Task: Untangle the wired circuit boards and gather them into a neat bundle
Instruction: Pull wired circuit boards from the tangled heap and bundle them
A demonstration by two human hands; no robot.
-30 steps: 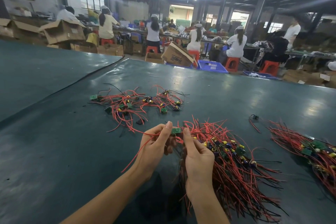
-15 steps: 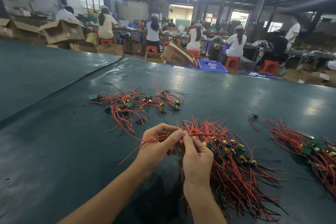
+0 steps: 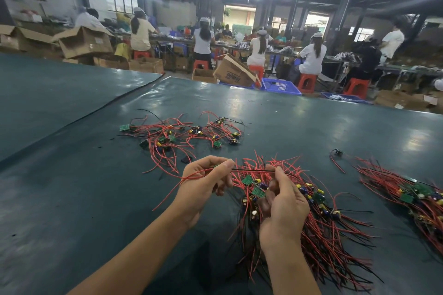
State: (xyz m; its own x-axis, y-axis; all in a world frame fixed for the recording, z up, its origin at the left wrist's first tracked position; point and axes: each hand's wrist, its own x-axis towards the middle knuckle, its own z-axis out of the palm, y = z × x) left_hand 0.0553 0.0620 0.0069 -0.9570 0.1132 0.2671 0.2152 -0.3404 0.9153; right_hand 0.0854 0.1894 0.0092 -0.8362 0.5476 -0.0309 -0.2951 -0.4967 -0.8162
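Observation:
Small green circuit boards with red and black wires lie in three groups on a dark green table [image 3: 72, 199]. A loose tangle [image 3: 182, 134] is spread at the far centre. Under my hands lies a gathered bundle [image 3: 318, 227], its wires fanning toward me. My left hand [image 3: 203, 184] pinches one board's red and black wires. My right hand [image 3: 282, 201] pinches the other end of the black wire, which is stretched between both hands, and holds a cluster of boards [image 3: 254, 187] against its palm.
Another bundle of wired boards [image 3: 412, 196] lies at the right edge, with one stray wired part [image 3: 336, 154] near it. Beyond the table's far edge, people sit on red stools among cardboard boxes [image 3: 235, 74] and blue crates [image 3: 279, 85].
My hands have moved apart, stretching a black wire between them. The right hand now holds a cluster of boards lifted from the bundle.

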